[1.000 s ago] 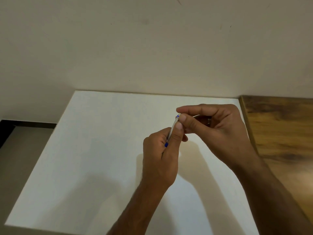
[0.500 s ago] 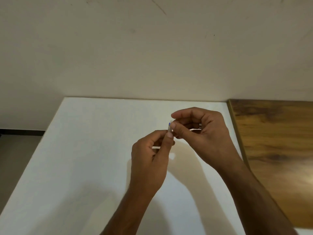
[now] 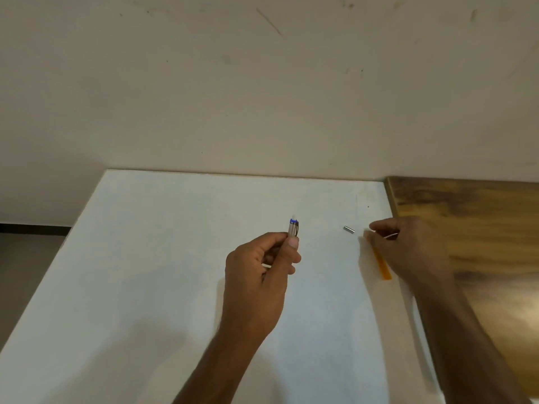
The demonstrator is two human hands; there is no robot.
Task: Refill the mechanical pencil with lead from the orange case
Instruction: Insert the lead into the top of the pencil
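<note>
My left hand [image 3: 259, 275] is shut on the mechanical pencil [image 3: 293, 230], which stands upright above the white table [image 3: 163, 258]. The pencil's blue ring and bare white top end stick out above my fingers. Its small metal cap [image 3: 348, 229] lies loose on the table to the right of the pencil. Farther right, my right hand [image 3: 411, 249] is blurred and low over the table. Its fingertips are pinched on the far end of the thin orange case [image 3: 382, 265], and the rest of the case runs back under the hand.
A wooden surface [image 3: 478, 228] adjoins the white table on the right. A plain wall [image 3: 262, 97] stands behind both. The floor [image 3: 26, 272] drops away past the table's left edge.
My two hands were together at the pencil's top. They have since parted: the metal cap now lies on the table and my right hand has swung right to the orange case.
</note>
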